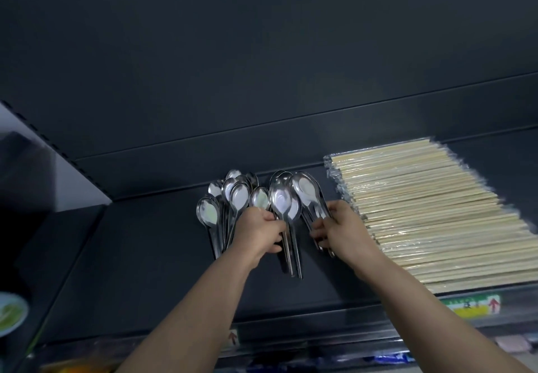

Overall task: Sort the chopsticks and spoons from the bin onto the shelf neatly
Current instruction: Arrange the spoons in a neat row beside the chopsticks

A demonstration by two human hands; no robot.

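1. the shelf (131, 256) is a dark flat deck with a dark back panel behind it.
2. the spoons are shiny metal and lie on the shelf in a fan near its middle, bowls toward the back panel and handles toward the person.
3. the left spoons (208, 212) lie loose on the deck, overlapping one another, just beside the left hand.
4. the left hand (259, 230) has its fingers curled round the handles of the centre spoons (282, 203); their handle ends stick out below the hand.
5. the right hand (340, 230) has fingers and thumb curled round the handles of the right spoons (305, 189), whose bowls tilt to the left.
6. the two hands are near each other but apart.
7. the chopsticks (422, 212) lie on the right part of the shelf in clear plastic wrap, side by side in a flat row, just beside the right hand.
8. a coloured label (471, 305) sits on the front edge of the shelf below the chopsticks.
9. a pale bowl (8, 314) shows at the left border, blurred.
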